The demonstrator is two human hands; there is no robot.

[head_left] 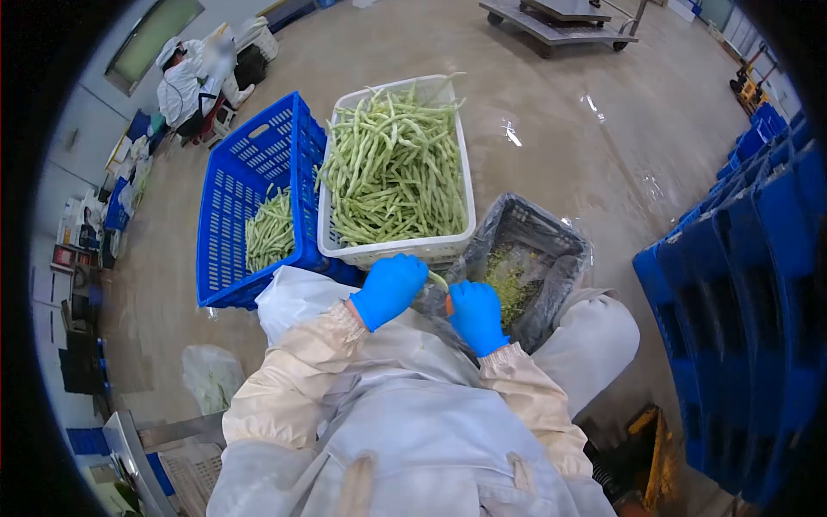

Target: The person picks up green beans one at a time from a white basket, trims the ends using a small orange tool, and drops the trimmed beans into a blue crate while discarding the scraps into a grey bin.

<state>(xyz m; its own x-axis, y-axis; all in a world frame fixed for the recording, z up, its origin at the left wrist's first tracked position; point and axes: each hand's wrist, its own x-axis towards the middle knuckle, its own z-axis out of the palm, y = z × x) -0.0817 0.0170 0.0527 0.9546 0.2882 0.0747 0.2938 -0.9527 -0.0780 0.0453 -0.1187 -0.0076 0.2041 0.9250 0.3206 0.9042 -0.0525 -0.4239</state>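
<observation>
My left hand (389, 289), in a blue glove, is closed on one end of a green bean (438, 281). The bean's free end points toward my right hand (477, 317), also blue-gloved, whose fingers are curled around a small tool with an orange part (449, 304); its kind is hidden by the fingers. Just beyond my hands stands a white crate (469, 194) heaped with green beans (396, 164). To its left a blue crate (226, 246) holds a smaller pile of beans (270, 229). Close by my right hand, a plastic-lined bin (564, 258) contains green trimmings (510, 284).
Blue pallets (732, 293) stand upright along the right side. A metal platform cart (560, 30) is at the far top. Another person (185, 86) in white sits at the upper left. A clear plastic bag (211, 377) lies on the wet floor (594, 138).
</observation>
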